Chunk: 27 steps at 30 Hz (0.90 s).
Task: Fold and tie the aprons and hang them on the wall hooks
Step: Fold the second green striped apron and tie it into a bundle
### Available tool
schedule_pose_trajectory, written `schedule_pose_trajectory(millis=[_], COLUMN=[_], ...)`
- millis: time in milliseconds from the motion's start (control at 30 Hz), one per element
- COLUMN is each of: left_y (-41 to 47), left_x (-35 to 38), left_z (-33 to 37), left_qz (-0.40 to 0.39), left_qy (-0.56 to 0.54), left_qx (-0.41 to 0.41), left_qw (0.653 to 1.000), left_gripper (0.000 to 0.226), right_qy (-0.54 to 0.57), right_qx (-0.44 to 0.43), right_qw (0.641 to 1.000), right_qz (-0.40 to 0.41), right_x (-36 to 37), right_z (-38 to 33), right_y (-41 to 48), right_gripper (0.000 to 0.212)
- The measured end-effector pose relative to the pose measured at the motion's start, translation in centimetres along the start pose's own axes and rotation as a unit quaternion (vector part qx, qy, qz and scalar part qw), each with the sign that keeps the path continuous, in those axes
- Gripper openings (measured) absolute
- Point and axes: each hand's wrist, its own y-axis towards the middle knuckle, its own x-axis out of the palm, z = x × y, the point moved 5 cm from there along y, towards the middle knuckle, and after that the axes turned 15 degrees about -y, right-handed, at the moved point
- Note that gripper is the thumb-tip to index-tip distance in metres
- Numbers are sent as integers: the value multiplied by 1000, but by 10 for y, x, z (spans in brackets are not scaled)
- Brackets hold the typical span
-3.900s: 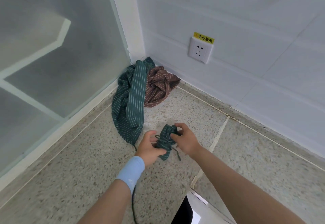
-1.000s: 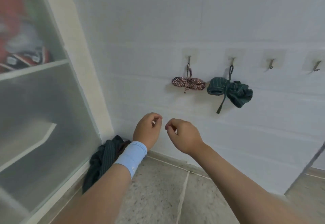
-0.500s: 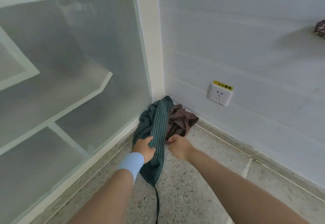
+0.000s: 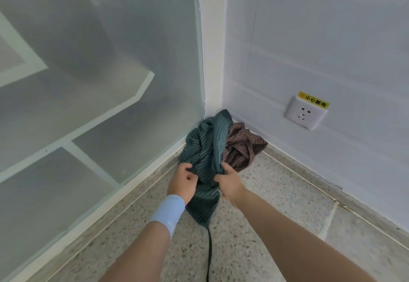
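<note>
both hands (image 4: 207, 181) grip the green apron (image 4: 208, 149) on the speckled floor (image 4: 254, 237) in a white corner.

Wall socket (image 4: 305, 115): white, out at 3 o'clock on the wall.
Warning label (image 4: 313, 102): yellow, touching the socket's top edge.
Frosted panel (image 4: 88, 82): 9 to 11 o'clock.
Floor (image 4: 239, 255): speckled stone, 6 o'clock.

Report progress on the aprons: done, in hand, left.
Done: no folded, tied or hung apron shows here; the hooks are out of view. In hand: left hand and right hand both grip the green striped apron, crumpled in the corner, its strap trailing on the floor. Left: fold, tie and hang it, then the brown striped apron heaped beside it, untouched.
</note>
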Motion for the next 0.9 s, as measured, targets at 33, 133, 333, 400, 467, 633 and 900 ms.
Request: schedule_pose_trajectory(millis=[33, 133, 333, 400, 467, 633, 900], left_y=[-3, -16, -65, -83, -103, -150, -81], left_x=[-6, 7, 60, 68, 79, 88, 33], left_z=[10, 38, 22, 18, 16, -11, 21], left_qz=[27, -60, -206, -215, -282, -527, -60], left_qy=[13, 75, 212, 237, 241, 339, 101], left_qx=[57, 183, 175, 162, 130, -83, 89], left_qw=[998, 978, 939, 933, 920, 775, 989], left_gripper=[53, 93, 22, 9, 11, 37, 32], right_qy=[7, -21, -120, -197, -404, -562, -226], right_qx=[-8, -31, 18, 55, 110, 107, -79], right_qw=[1000, 998, 986, 971, 897, 820, 970], right_qz=[-14, -58, -118, -127, -139, -26, 30], right_x=[-3, -21, -65, -75, -83, -89, -32], right_z=[-1, -4, 27, 40, 53, 59, 23], right_y=[-5, -34, -108, -121, -134, -124, -84], right_gripper=[42, 33, 14, 47, 72, 45, 86])
